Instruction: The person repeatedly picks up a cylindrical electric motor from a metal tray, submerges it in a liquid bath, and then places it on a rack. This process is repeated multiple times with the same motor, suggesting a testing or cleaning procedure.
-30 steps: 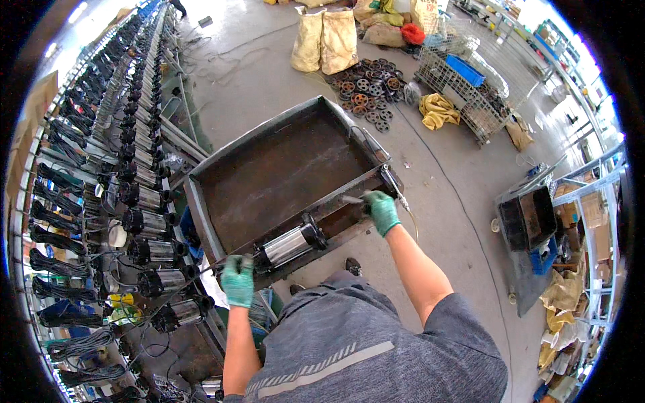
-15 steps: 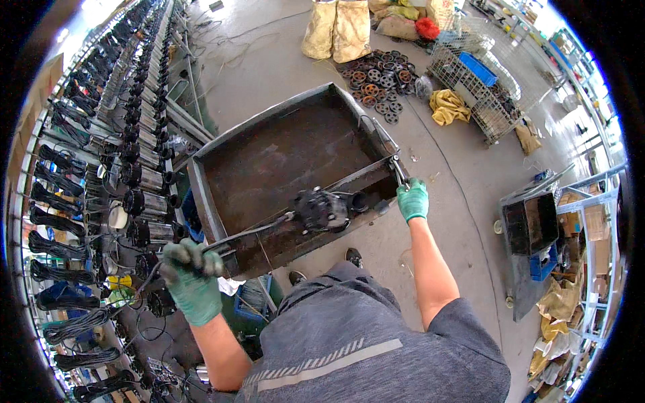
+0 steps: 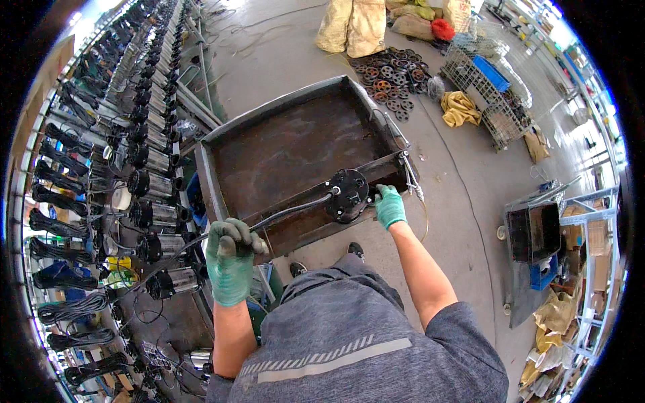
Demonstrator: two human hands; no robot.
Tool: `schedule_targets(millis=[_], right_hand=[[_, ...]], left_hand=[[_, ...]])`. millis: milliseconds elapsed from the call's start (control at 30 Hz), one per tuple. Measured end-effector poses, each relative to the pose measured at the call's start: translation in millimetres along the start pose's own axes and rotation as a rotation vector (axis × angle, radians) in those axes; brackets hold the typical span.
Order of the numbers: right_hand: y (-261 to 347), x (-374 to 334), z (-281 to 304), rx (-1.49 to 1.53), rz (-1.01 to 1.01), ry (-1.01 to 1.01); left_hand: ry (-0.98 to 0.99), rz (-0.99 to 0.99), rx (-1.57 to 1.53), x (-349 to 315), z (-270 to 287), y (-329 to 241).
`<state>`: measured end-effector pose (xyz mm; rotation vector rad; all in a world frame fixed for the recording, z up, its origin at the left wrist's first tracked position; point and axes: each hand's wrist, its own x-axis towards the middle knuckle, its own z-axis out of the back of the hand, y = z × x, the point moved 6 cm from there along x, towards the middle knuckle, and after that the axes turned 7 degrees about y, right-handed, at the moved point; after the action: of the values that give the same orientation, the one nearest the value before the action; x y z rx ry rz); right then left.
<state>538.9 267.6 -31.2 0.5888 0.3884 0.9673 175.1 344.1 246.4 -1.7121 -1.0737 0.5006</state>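
Observation:
A black motor pump with a round bolted top sits over the narrow front section of a dark metal trough. From its top a thick black cable runs left. My left hand, in a soiled green glove, is closed round that cable at the trough's front left. Gloved in green too, my right hand has its fingers curled at the pump's right side, partly hiding where they grip. Beside it, a metal air gun with a thin hose hangs at the trough's right edge.
Rows of metal pump bodies and coiled black cables line the left. Black wheels, sacks and a wire cage stand on the floor ahead. At right is a cart with a black bin.
My right hand has let go of the air gun and moved left to the pump. The pump has turned, its round top now facing up. My left hand has moved right along with the cable.

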Motion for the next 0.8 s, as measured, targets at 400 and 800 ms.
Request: schedule_targets(millis=[400,800], right_hand=[[-27.0,23.8,-17.2,0.142,-0.116,0.119],[193.0,-18.3,8.1,0.056,0.321,0.130]], left_hand=[[-0.075,-0.056,-0.036,-7.6,6.3,-6.3],[-0.663,0.082,0.401,-62.5,167.4,15.6]])
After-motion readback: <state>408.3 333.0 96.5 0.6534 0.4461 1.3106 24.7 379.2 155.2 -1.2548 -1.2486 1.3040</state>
